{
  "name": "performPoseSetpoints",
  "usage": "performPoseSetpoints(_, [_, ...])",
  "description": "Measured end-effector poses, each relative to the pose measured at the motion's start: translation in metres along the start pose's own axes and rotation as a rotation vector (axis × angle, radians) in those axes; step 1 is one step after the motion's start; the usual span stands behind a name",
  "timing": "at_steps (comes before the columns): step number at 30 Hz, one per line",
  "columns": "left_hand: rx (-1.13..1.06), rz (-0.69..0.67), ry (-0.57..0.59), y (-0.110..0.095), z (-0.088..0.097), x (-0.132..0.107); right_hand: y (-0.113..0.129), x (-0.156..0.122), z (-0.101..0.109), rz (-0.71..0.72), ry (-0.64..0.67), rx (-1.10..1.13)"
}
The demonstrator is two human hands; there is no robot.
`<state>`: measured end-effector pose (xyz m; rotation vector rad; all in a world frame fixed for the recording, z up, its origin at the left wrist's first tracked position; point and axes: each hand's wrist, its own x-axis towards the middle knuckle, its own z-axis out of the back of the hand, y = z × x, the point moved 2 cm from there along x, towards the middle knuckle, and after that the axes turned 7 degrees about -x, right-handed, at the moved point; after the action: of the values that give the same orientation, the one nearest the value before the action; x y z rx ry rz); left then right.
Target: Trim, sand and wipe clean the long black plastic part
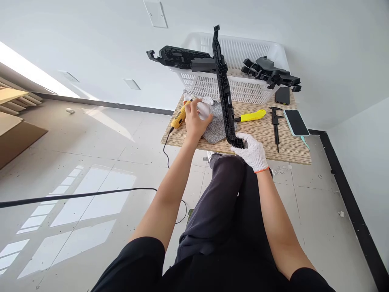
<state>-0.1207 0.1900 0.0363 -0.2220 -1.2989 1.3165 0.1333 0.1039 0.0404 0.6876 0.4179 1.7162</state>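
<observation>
My right hand [251, 152], in a white knit glove with an orange cuff, grips the lower end of a long black plastic trim part [225, 95]. This part stands up from my hand, and its far end overlaps the basket. My bare left hand [195, 121] hovers at the table's left side, thumb and fingers spread over a crumpled white item [204, 108], perhaps cloth or paper; contact is unclear. Beside that hand lies a yellow corded power tool [180, 117]. A grey cloth [216, 125] is spread between my hands.
Behind stands a white plastic basket [252, 91] with black plastic parts [182, 57] across its rim. On the wooden table [291, 150] lie a yellow-handled utility knife [252, 116], a black caliper [275, 125] and a phone [297, 123]. The tool's cable hangs off the left edge.
</observation>
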Motion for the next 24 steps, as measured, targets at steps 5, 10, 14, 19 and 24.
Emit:
performPoseSetpoints(5, [-0.024, -0.016, 0.022, 0.0018, -0.0006, 0.0005, 0.001, -0.0001, 0.001, -0.002, 0.002, -0.009])
performPoseSetpoints(10, [0.001, 0.005, 0.088, 0.0044, -0.0004, -0.0002, 0.0009, 0.0002, 0.0002, 0.016, -0.008, 0.009])
performPoseSetpoints(14, [-0.006, 0.003, 0.133, 0.0076, -0.0024, -0.0004, 0.0007, 0.0002, 0.0, 0.01, -0.004, 0.007])
performPoseSetpoints(19, [0.017, 0.0, 0.162, 0.0062, -0.0016, -0.0001, 0.0011, -0.0005, 0.0005, 0.012, -0.008, 0.007])
performPoseSetpoints(24, [0.003, 0.021, 0.167, 0.0075, 0.0009, -0.0004, 0.0003, -0.0003, 0.0001, 0.009, -0.008, 0.003])
